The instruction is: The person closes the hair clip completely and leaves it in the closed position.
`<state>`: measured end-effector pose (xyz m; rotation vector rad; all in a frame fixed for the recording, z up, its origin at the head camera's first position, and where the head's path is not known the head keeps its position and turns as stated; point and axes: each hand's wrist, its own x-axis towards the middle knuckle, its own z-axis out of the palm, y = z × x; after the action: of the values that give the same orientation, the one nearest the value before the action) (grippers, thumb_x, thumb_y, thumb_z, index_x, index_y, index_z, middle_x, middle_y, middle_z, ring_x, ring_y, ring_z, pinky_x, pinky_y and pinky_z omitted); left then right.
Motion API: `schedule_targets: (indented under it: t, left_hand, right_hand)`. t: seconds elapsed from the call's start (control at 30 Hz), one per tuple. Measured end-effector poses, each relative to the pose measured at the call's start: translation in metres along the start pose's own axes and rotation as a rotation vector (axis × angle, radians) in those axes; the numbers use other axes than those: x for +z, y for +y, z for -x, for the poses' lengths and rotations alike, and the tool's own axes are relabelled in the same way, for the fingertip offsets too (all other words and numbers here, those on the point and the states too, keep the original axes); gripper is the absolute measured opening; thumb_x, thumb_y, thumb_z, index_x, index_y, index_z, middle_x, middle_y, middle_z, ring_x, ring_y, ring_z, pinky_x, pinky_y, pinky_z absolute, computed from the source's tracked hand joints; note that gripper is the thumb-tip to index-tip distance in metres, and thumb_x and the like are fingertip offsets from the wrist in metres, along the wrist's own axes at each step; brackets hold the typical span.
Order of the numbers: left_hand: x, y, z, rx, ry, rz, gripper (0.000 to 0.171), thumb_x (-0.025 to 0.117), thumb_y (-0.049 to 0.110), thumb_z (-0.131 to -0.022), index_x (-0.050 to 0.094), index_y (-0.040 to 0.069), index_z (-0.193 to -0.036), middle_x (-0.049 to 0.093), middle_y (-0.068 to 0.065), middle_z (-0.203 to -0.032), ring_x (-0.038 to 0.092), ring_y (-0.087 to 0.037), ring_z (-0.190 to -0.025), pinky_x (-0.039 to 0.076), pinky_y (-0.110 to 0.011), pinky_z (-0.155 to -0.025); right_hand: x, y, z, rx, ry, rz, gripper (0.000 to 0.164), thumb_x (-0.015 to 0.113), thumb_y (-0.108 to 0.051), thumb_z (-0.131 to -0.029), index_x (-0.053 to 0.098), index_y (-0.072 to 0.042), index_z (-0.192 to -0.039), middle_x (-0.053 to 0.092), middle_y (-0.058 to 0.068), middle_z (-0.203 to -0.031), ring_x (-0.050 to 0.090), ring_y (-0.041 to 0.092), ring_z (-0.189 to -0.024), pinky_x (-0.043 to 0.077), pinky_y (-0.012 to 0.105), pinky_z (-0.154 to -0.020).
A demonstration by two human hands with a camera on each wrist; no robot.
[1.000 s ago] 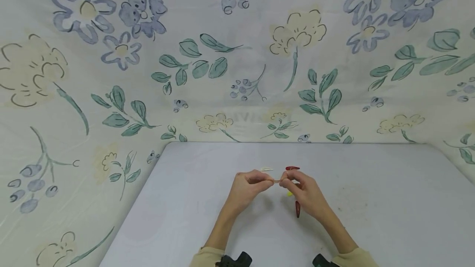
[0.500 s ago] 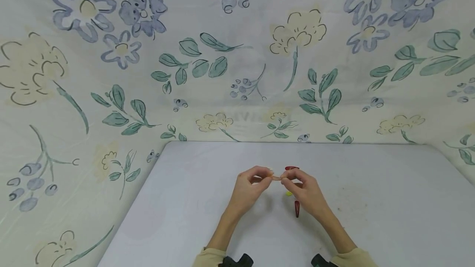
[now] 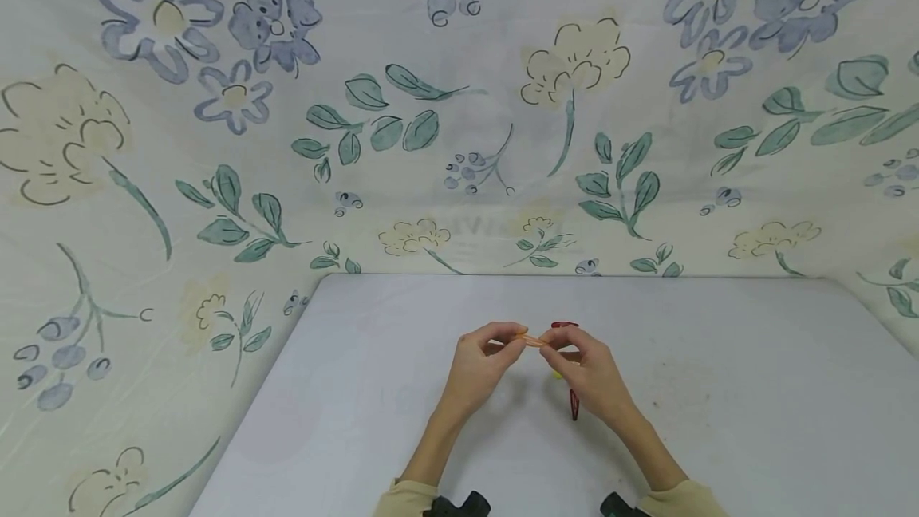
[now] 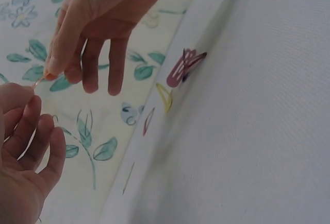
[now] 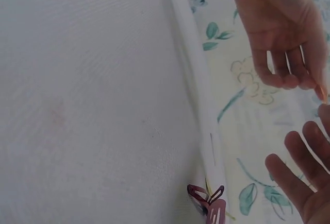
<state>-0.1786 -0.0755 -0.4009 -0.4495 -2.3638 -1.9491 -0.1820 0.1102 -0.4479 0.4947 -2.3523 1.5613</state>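
Observation:
An orange hair clip (image 3: pixel 531 340) is held between both hands over the table. My left hand (image 3: pixel 484 361) pinches its left end between thumb and index finger, and my right hand (image 3: pixel 585 365) pinches the other end. The wrist views show the clip (image 4: pixel 39 81) stretched between the two sets of fingertips, with the remaining fingers of both hands loosely spread. Beyond the right hand lies a red hair clip (image 3: pixel 565 325). A yellow clip (image 3: pixel 557 375), mostly hidden by that hand, and a dark red clip (image 3: pixel 574 404) lie beneath it.
In the left wrist view a pinkish slotted clip (image 4: pixel 178 72) and a thin pale clip (image 4: pixel 128 177) lie on the white table (image 3: pixel 359 421). Behind the table's far edge hangs a flower-printed cloth (image 3: pixel 488 214). Black wrist mounts (image 3: pixel 459 504) sit at the sleeves.
Both hands have risen slightly, and the orange clip has tilted so more of it shows. My left hand now covers the pale clip that was visible behind it.

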Motion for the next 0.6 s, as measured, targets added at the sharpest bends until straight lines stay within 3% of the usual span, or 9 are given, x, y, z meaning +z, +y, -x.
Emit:
schedule_targets:
  t: [0.37,0.6]
  left_hand:
    - [-0.0017,0.0026,0.0005,-0.019,-0.02,-0.012,0.018,0.069,0.004,-0.089,0.072,0.001,-0.107,0.069,-0.011,-0.093,0.062,-0.02,-0.087,0.052,-0.022,-0.075]
    - [-0.0013,-0.0036,-0.0007,0.021,-0.014,-0.057,0.019,0.069,0.002,-0.088,0.072,0.0,-0.106,0.07,-0.012,-0.093,0.062,-0.022,-0.089,0.053,-0.03,-0.082]
  right_hand:
    - [0.0016,0.0021,0.0,-0.033,0.038,0.067,0.013,0.07,-0.006,-0.09,0.068,-0.009,-0.102,0.068,-0.001,-0.096,0.064,0.017,-0.089,0.056,0.027,-0.077]
    - [0.0007,0.0036,-0.0013,-0.014,0.024,0.06,0.013,0.07,-0.008,-0.091,0.068,-0.01,-0.103,0.068,0.0,-0.097,0.064,0.018,-0.09,0.056,0.027,-0.077]
